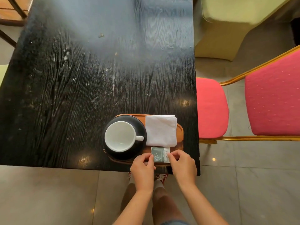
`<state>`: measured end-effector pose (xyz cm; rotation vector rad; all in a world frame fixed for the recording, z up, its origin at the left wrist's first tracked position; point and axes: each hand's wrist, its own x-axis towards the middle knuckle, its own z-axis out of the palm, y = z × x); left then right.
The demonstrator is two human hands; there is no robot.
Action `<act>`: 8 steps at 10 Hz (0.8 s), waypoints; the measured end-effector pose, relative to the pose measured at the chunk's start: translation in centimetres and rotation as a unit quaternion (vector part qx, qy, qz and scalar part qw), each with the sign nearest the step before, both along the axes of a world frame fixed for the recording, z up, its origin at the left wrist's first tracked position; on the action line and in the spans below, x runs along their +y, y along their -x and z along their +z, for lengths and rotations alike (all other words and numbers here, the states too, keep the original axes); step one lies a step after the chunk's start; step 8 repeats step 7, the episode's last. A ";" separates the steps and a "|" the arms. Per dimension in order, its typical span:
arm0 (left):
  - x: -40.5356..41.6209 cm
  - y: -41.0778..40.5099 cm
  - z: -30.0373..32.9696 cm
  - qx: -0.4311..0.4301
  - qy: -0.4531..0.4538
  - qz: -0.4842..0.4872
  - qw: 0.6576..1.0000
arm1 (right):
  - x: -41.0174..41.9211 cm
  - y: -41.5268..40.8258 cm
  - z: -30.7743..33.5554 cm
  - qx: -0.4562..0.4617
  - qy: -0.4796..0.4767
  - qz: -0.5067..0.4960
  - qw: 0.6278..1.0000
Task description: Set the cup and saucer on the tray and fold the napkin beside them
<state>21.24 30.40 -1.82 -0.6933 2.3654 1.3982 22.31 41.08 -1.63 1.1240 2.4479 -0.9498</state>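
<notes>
Left hand (pixel 142 166), right hand (pixel 182 164) both pinching green packet (pixel 160 155) on tray (pixel 180 132)

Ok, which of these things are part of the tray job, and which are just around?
Part of the job: white cup, black saucer, wooden tray, folded white napkin, left hand and right hand, both pinching a small green packet.

Just around: black table, red chairs.
</notes>
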 end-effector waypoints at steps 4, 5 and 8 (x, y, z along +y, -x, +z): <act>-0.1 -0.3 -0.3 0.008 0.009 -0.008 1.000 | 0.3 -0.2 0.1 0.004 -0.009 0.053 0.999; -0.1 -0.5 0.1 0.017 0.008 -0.016 1.000 | 0.3 -0.2 0.7 0.011 0.002 0.051 0.999; -1.6 -1.3 2.9 0.002 0.019 -0.103 0.995 | 1.1 0.0 3.9 0.039 0.004 0.084 0.996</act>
